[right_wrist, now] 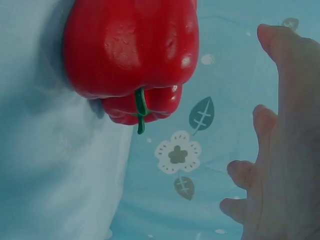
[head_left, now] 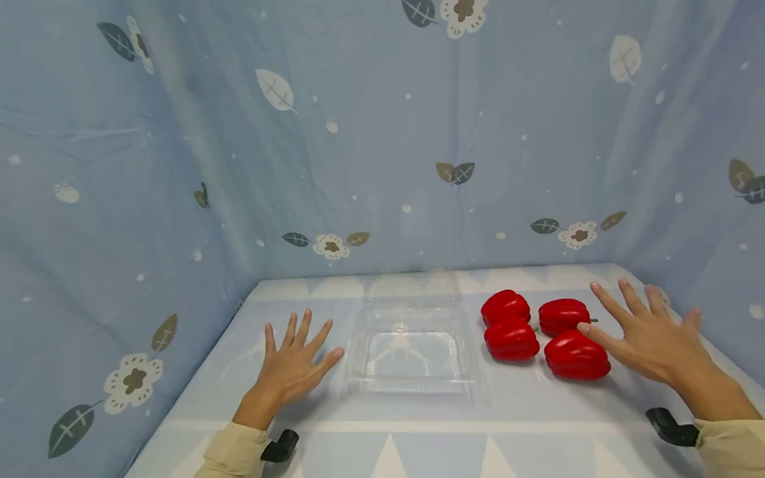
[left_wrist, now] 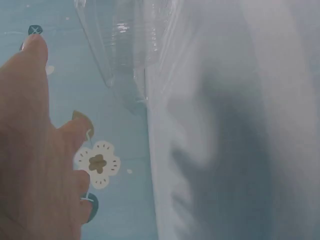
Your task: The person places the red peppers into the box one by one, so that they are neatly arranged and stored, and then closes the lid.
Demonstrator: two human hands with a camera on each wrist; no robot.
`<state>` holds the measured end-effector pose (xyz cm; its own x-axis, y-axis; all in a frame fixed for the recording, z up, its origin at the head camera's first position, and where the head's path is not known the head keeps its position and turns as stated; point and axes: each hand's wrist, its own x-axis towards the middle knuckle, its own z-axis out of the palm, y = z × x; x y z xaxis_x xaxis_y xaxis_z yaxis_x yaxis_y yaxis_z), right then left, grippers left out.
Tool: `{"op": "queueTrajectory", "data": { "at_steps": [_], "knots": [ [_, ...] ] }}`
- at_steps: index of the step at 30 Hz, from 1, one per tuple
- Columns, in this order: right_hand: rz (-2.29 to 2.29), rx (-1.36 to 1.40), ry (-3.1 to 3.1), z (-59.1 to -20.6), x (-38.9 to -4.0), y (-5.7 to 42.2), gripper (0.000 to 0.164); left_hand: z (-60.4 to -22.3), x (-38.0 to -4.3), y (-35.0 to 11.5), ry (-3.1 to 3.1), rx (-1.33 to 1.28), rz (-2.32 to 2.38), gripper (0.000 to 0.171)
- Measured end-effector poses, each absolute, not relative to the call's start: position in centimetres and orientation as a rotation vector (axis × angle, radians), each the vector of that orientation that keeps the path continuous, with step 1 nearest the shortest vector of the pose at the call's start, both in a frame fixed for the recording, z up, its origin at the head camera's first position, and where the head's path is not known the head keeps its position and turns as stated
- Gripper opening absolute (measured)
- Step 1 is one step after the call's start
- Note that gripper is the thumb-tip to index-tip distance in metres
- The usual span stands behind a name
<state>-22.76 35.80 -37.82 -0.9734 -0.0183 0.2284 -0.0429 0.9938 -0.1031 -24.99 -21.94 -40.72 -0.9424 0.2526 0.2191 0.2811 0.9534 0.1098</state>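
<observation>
Several red bell peppers [head_left: 576,356] lie grouped on the right half of the table, their green stems [right_wrist: 141,102] showing in the right wrist view. My right hand [head_left: 663,342] hovers just right of them with fingers spread, its thumb overlapping the nearest pepper in the head view. In the middle of the table stands a clear plastic clamshell box [head_left: 412,382], its lid [head_left: 412,289] folded back away from me. Left of the box, my left hand [head_left: 293,365] is held over the table, fingers spread, holding nothing. Its shadow falls on the cloth in the left wrist view.
A pale cloth with white triangles [head_left: 391,458] covers the table. Blue curtains [head_left: 382,139] printed with flowers and leaves hang behind it and along both sides. Black straps [head_left: 281,446] sit at both wrists, beside beige sleeves [head_left: 233,451].
</observation>
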Motion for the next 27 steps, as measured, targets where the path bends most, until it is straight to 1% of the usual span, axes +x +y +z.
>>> {"op": "queueTrajectory", "data": {
  "at_steps": [9, 15, 20, 23, 27],
  "knots": [
    [0.28, 0.048, -2.928, -38.4, -22.7, 36.1, 0.097, -41.3, -25.0, -21.4, -2.876, -0.347, -0.312, 0.075],
    [0.323, 0.088, -2.965, -39.1, -22.7, 35.9, 0.094, -42.0, -24.4, -21.1, -2.842, -0.33, -0.462, 0.069],
    [0.347, 0.064, -2.954, -39.6, -22.8, 35.5, 0.094, -42.5, -24.2, -20.9, -2.812, -0.337, -0.536, 0.065],
    [0.366, 0.049, -2.946, -39.8, -22.8, 35.3, 0.093, -42.6, -24.1, -20.8, -2.802, -0.33, -0.56, 0.064],
    [0.513, 0.043, -2.947, -39.9, -22.9, 35.2, 0.091, -42.8, -24.2, -20.6, -2.809, -0.321, -0.608, 0.066]
  ]
}}
